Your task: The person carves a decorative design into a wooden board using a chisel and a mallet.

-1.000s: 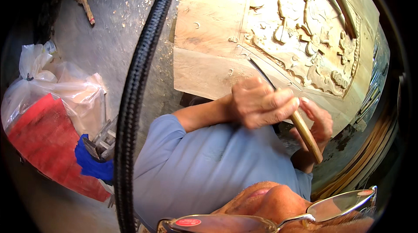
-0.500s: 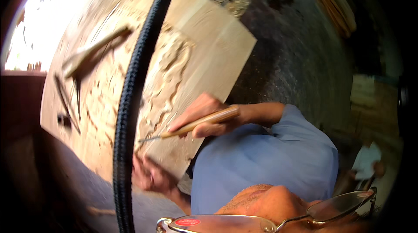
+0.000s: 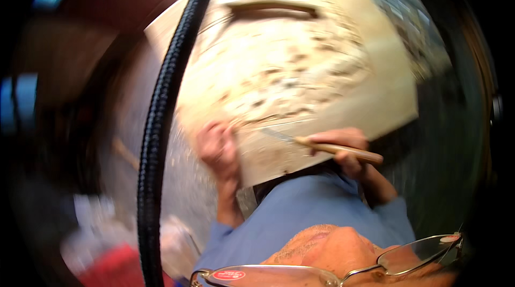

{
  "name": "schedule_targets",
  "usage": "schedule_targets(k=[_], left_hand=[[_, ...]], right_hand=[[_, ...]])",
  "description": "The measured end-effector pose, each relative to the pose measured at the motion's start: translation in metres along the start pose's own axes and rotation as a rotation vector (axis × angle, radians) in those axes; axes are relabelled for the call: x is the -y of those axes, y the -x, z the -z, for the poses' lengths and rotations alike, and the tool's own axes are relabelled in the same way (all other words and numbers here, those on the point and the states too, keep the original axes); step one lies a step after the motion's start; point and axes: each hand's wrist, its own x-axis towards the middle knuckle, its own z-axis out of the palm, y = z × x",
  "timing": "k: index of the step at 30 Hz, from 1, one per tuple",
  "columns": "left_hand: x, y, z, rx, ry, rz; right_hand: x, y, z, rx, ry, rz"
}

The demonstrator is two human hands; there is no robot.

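My right hand [image 3: 346, 147] is closed around the wooden handle of a carving chisel [image 3: 370, 155]. The chisel's thin metal blade points left, with its tip over the near part of a pale wooden board [image 3: 386, 99]. A carved relief [image 3: 295, 80] of wavy shapes covers the middle of that board. Beside the board's near left edge is my left hand [image 3: 217, 150], its fingers curled in and blurred; whatever they may hold is hidden. Across the far part of the board lies a club-shaped wooden mallet [image 3: 273, 5].
A black braided cord [image 3: 161, 99] crosses the view from top to bottom on the left. Blurred red and white items [image 3: 115, 260] are at the lower left. A slatted, cluttered surface [image 3: 413, 24] shows beyond the board's far right side.
The view has swung, so the board and both hands appear farther right. My left hand shows left of the chisel tip with fingers curled. My right hand still grips the chisel.
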Motion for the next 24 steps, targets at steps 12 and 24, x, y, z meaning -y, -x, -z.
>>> schedule_targets(k=[12,24], left_hand=[[0.041,0.051,0.019,-0.106,-0.138,0.035],[0.056,0.067,0.029,-0.093,-0.054,-0.042]], right_hand=[[-0.021,-0.194,-0.022,0.160,0.337,0.036],[-0.103,-0.391,-0.098,0.185,0.620,-0.166]])
